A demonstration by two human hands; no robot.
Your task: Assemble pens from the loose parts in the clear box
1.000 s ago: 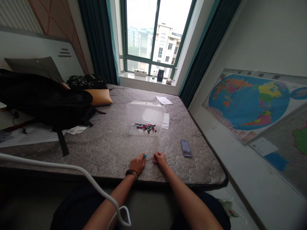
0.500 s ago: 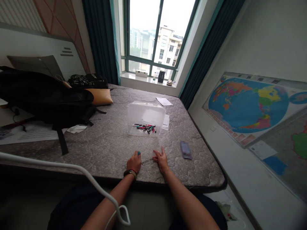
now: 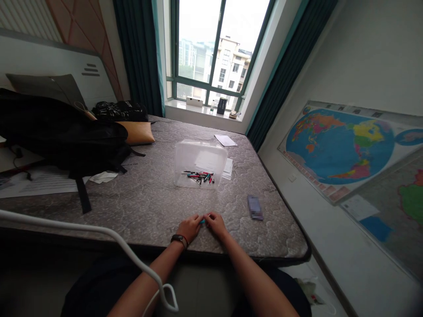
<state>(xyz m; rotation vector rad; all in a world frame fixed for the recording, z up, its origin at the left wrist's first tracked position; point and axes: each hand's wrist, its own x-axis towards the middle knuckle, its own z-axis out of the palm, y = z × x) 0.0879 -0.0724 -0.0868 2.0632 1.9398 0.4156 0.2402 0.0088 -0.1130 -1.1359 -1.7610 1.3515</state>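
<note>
Quilted mattress (image 3: 152, 193) beneath, the left hand (image 3: 189, 228) closes its fingers on a teal pen (image 3: 202, 221) at six o'clock and the right hand (image 3: 216, 224) meets it, bent-fingered, grip unclear, work seemingly unfinished, with loose pens (image 3: 200, 176), done or waiting unclear, in the clear plastic bin (image 3: 184, 159) at twelve.

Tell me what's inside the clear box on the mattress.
Pens lie heaped in the clear box, some red, black and teal. Those underneath are partly covered by others, so I can't count them.
</note>
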